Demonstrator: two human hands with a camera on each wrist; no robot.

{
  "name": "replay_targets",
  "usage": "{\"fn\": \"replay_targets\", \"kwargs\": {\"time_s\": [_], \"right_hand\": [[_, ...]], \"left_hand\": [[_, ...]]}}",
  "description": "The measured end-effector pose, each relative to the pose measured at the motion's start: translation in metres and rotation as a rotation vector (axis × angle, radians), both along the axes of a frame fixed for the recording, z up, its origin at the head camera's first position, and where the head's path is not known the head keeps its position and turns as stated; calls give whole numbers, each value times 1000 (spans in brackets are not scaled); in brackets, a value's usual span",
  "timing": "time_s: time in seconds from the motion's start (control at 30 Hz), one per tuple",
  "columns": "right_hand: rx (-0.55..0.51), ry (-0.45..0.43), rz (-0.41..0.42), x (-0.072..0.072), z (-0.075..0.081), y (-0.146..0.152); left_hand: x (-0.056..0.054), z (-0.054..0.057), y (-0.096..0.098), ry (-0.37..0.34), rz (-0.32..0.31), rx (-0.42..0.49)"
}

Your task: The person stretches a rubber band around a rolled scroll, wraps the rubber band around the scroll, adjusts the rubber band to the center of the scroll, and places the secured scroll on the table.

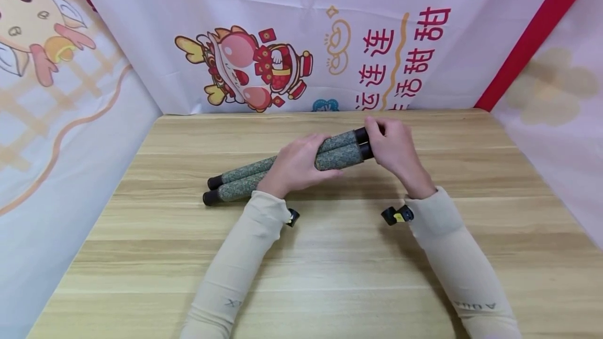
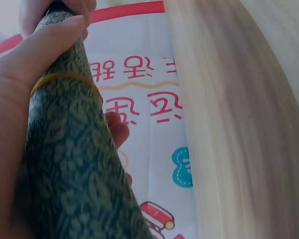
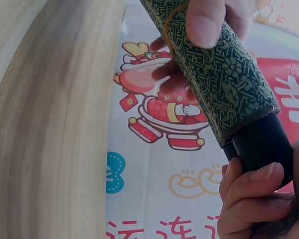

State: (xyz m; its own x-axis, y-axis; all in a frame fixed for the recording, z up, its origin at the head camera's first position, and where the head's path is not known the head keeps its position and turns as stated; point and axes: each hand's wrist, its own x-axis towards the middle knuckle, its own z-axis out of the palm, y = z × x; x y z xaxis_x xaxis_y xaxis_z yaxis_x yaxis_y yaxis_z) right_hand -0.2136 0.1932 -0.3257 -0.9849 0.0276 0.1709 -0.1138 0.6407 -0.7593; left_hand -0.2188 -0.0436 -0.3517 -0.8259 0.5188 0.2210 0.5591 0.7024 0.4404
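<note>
A rolled scroll (image 1: 242, 186) in green patterned brocade, with two side-by-side rollers and black ends, is held at a slant above the table. My left hand (image 1: 297, 166) grips it around the middle. In the left wrist view the thumb lies along the brocade (image 2: 74, 159), and fingertips show on its far side. A thin yellow band (image 2: 65, 75) circles the roll. My right hand (image 1: 393, 145) holds the black roller ends (image 3: 264, 144) at the scroll's right end, fingers curled around them.
The wooden table (image 1: 320, 276) extends beneath both forearms. A white printed cloth (image 1: 155, 30) with a cartoon figure and red characters hangs behind it. Small black cameras (image 1: 398, 215) sit at the wrists, and pale fabric walls (image 1: 560, 119) rise on both sides.
</note>
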Motion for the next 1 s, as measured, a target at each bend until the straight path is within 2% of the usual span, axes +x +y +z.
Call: {"fn": "replay_targets", "kwargs": {"time_s": [0.13,0.37,0.5,0.67,0.77,1.0], "right_hand": [[-4,-3,5,-2,1,1],[0,-5,-14,-4,-1,8],[13,-12,-17,-4,-1,6],[34,13,-19,-3,-2,3],[21,14,-8,-3,-2,3],[15,-9,-18,-4,-1,8]], "left_hand": [[-3,-1,-5,-29,4,-4],[-7,4,-20,-124,15,-90],[-4,4,-16,-104,16,-94],[-1,1,-6,-51,-1,-25],[-2,0,-6,-53,-13,-28],[-9,3,-26,-158,31,-130]]}}
